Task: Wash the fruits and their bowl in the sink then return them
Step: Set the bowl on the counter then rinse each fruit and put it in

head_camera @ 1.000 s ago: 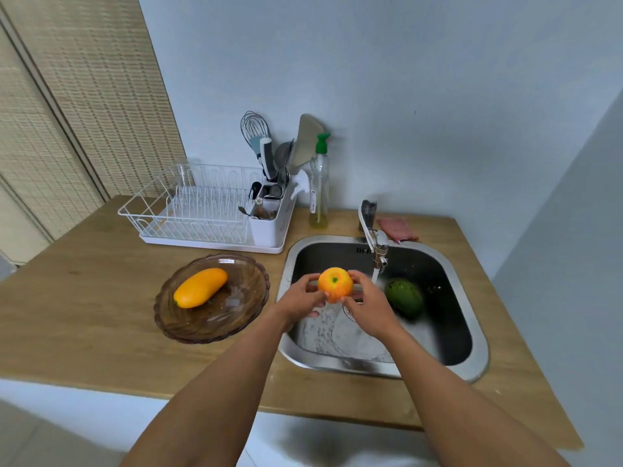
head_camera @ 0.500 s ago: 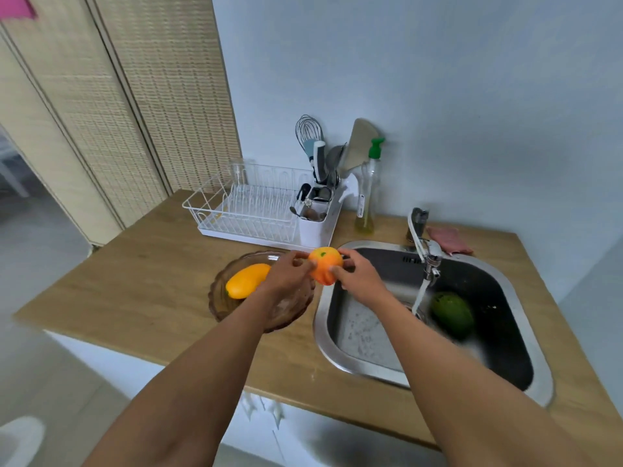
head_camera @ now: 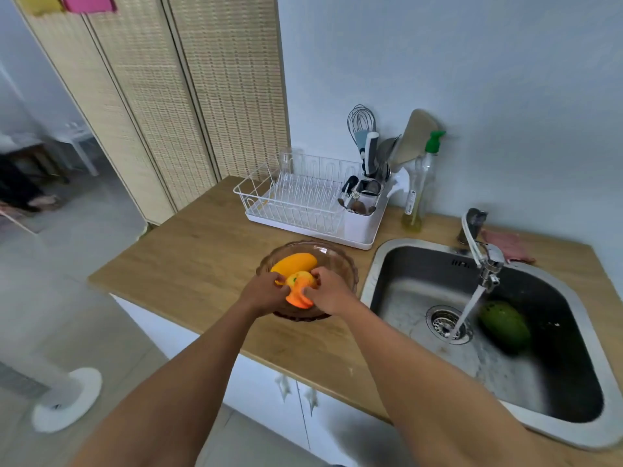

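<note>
An orange fruit [head_camera: 298,291] sits between my left hand [head_camera: 263,293] and my right hand [head_camera: 332,293], both gripping it over the brown glass bowl [head_camera: 337,259] on the counter. A yellow mango [head_camera: 293,263] lies in the bowl just behind the orange fruit. A green fruit [head_camera: 504,325] lies in the steel sink [head_camera: 387,254] to the right. Water runs from the tap [head_camera: 485,261] onto the drain beside the green fruit.
A white dish rack [head_camera: 296,200] with a utensil holder stands behind the bowl. A soap bottle [head_camera: 419,190] and a pink cloth [head_camera: 509,246] are near the wall. The wooden counter's [head_camera: 188,264] left edge drops to the floor by a folding screen.
Both hands carried the orange fruit left, from under the tap over the sink to above the bowl. My view swung left with them.
</note>
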The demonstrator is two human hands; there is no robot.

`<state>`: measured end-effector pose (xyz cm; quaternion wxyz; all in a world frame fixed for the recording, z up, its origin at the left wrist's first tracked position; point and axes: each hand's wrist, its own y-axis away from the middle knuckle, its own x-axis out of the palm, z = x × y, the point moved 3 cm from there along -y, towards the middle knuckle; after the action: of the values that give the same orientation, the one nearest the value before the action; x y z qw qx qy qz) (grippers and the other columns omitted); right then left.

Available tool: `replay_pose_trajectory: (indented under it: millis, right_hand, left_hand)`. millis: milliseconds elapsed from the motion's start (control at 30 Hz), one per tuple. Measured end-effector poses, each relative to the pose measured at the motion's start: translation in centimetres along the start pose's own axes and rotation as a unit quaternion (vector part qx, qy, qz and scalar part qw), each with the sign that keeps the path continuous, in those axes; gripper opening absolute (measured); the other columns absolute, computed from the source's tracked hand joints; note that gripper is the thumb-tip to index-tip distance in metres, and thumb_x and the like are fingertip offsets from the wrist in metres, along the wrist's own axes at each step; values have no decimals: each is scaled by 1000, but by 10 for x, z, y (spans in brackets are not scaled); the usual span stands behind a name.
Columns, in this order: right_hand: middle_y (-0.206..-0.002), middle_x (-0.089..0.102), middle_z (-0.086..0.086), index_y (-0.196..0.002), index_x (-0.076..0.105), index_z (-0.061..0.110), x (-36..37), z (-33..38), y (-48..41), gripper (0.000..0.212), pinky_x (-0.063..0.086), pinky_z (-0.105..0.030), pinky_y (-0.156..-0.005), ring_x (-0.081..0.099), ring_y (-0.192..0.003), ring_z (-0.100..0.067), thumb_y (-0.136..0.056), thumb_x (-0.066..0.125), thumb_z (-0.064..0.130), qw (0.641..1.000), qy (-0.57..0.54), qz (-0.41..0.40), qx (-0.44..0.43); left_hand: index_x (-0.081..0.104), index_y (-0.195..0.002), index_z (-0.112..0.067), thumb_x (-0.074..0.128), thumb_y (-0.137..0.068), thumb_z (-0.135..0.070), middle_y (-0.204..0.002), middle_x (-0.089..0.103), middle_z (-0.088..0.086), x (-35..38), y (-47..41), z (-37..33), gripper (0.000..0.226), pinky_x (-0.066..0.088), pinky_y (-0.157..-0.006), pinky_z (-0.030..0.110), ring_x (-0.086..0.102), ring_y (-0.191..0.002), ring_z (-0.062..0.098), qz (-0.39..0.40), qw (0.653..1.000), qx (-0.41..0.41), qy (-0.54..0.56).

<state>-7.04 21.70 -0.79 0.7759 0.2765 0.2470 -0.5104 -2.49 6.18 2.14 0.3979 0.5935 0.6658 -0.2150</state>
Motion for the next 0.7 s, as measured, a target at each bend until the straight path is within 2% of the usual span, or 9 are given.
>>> replay_pose_trajectory:
  millis: [67, 133, 233, 300, 400, 500, 567, 633, 700]
  right_hand:
    - [-132, 54, -11, -134, 46, 15, 8, 0, -2, 56, 47, -36, -91, 55, -116, -27, -86, 61, 40, 1000, 1, 6, 1]
    - [-127, 57, -9, -130, 48, 15, 14, 0, -3, 53, 48, -35, -86, 56, -111, -26, -86, 62, 40, 1000, -3, 9, 0]
    - [-127, 58, -7, -131, 49, 17, 21, -2, -3, 51, 45, -31, -82, 56, -111, -23, -87, 63, 40, 1000, -19, 22, -1]
    - [-131, 57, -6, -134, 48, 17, 22, -3, -3, 52, 46, -33, -88, 55, -116, -23, -88, 63, 38, 999, -38, 33, -5]
    - [-139, 52, -7, -142, 42, 15, 20, -3, -3, 57, 42, -32, -98, 51, -125, -23, -91, 61, 33, 998, -52, 40, -1]
    - [-141, 52, -7, -143, 41, 14, 14, -5, -1, 55, 39, -28, -98, 50, -128, -23, -94, 56, 31, 998, -53, 40, 5]
    - [-133, 58, -7, -135, 51, 15, 2, -7, 0, 44, 42, -29, -93, 54, -120, -24, -94, 51, 30, 998, -54, 12, 6]
    - [-111, 67, -6, -112, 64, 18, -16, -12, 4, 28, 46, -31, -84, 60, -101, -23, -92, 47, 27, 997, -71, -32, 4]
    - [-90, 67, -3, -91, 65, 21, -34, -20, 9, 19, 50, -35, -77, 63, -88, -25, -91, 47, 27, 993, -98, -71, 13]
  left_hand:
    - [60, -81, -6, 56, -87, -24, -99, 67, 17, 0, 1, 6, 19, 46, -79, 39, 61, -98, 34, -5, 1000, 0, -23]
    - [55, -71, -7, 56, -86, -23, -88, 66, 18, 1, 2, 10, 21, 45, -72, 39, 60, -89, 36, -13, 999, 5, -33]
    - [63, -83, -2, 56, -85, -22, -90, 66, 15, -1, 1, 14, 21, 45, -72, 38, 60, -89, 35, -38, 998, 6, -46]
    - [63, -85, -5, 53, -84, -20, -90, 67, 16, -2, 0, 12, 17, 45, -72, 38, 61, -91, 37, -69, 996, 15, -56]
    - [67, -107, -10, 53, -86, -21, -111, 68, 13, -3, -1, 7, 27, 49, -88, 41, 60, -106, 34, -87, 994, 20, -55]
    - [67, -110, -13, 54, -85, -21, -114, 68, 12, -3, -3, 3, 29, 48, -91, 41, 60, -108, 32, -114, 991, 25, -64]
    - [67, -107, -13, 55, -85, -20, -110, 68, 12, -1, -4, -2, 26, 48, -89, 39, 60, -106, 33, -130, 988, 38, -72]
    - [67, -103, -13, 56, -87, -20, -107, 69, 12, 3, -4, -10, 21, 48, -87, 38, 60, -104, 32, -137, 986, 61, -75]
    - [67, -101, -13, 55, -89, -23, -105, 69, 10, 12, -4, -24, 19, 47, -85, 39, 61, -101, 31, -146, 981, 90, -90]
